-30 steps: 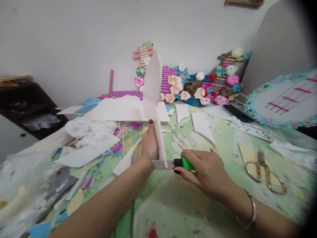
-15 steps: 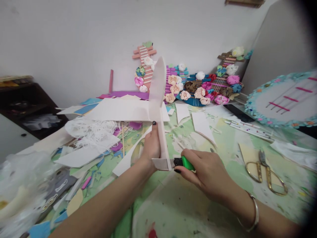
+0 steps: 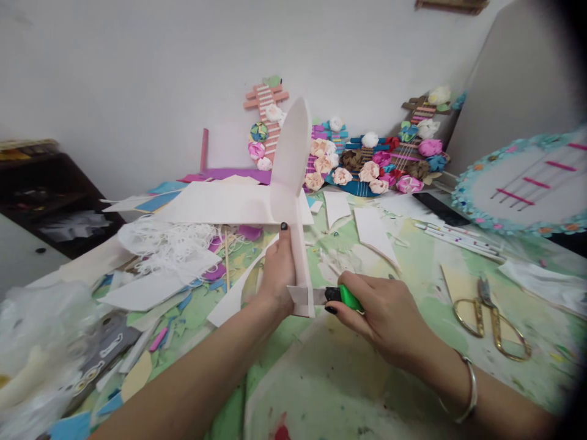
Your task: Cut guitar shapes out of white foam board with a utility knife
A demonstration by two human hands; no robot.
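Observation:
My left hand (image 3: 278, 269) grips a white foam-board cutout (image 3: 293, 153) with a rounded far end, held edge-on above the table. Its thumb lies along the board's left face, and the other fingers are mostly hidden. In my right hand (image 3: 383, 311) is a green and black utility knife (image 3: 349, 297), pointing left. The knife's wide blade (image 3: 300, 296) crosses the cutout near its lower end and shows on both sides of it. Whether the blade cuts right through there, I cannot tell.
Gold-handled scissors (image 3: 487, 315) lie at right, near white sticks (image 3: 458, 238) and a dark phone-like slab (image 3: 441, 209). White string (image 3: 172, 244), board scraps (image 3: 375, 235) and a plastic bag (image 3: 39, 348) cover the left and middle. Flower-decorated crafts (image 3: 367, 159) lean against the wall.
The cutout has turned slightly, showing more of its left face. My right hand has shifted a little to the right, and the blade now sits slightly higher across the board.

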